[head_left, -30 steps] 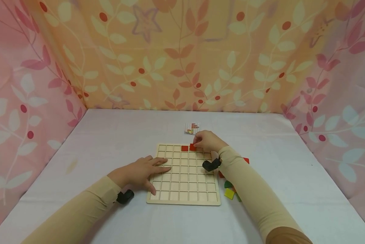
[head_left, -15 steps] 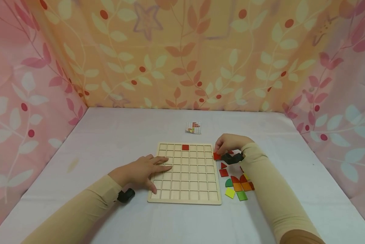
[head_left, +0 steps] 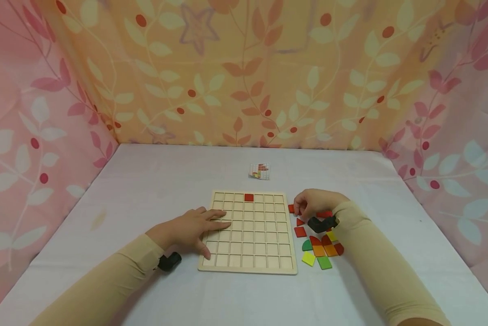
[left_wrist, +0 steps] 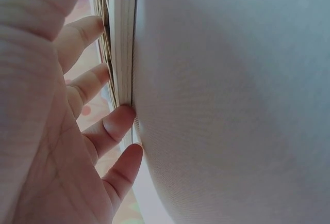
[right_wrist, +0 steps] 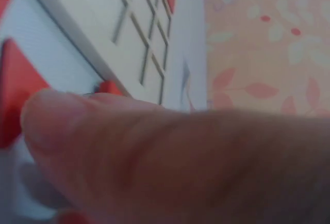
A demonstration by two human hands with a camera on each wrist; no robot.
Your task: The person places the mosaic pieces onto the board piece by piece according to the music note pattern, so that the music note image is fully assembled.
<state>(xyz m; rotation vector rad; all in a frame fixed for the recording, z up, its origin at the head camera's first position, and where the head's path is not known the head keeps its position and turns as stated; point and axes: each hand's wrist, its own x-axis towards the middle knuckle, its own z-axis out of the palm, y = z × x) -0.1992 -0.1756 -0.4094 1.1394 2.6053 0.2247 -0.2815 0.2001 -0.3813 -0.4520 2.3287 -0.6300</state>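
Observation:
A wooden grid board [head_left: 247, 236] lies on the table, with one red square tile [head_left: 249, 197] in its far row. My left hand [head_left: 187, 228] rests spread at the board's left edge; in the left wrist view several fingertips [left_wrist: 119, 123] touch that edge. Right of the board my right hand [head_left: 315, 202] is low over loose tiles, its fingers bent and no tile seen between them. Another red square tile [head_left: 291, 208] lies beside the board's far right corner. In the right wrist view the thumb [right_wrist: 56, 121] is by a red triangular tile [right_wrist: 18, 92] and hides the other fingers.
Behind the board lies a small printed pattern card [head_left: 260, 171]. Nearer pieces include a yellow tile [head_left: 308, 258], a light green tile [head_left: 324, 262], a dark green quarter-round [head_left: 307, 245] and orange tiles [head_left: 319, 251]. Patterned cloth [head_left: 244, 77] walls the table's back and sides.
My right hand has carried a red square tile from the board's far row to beside its right edge, let go of it and moved slightly right. The left hand has stayed put.

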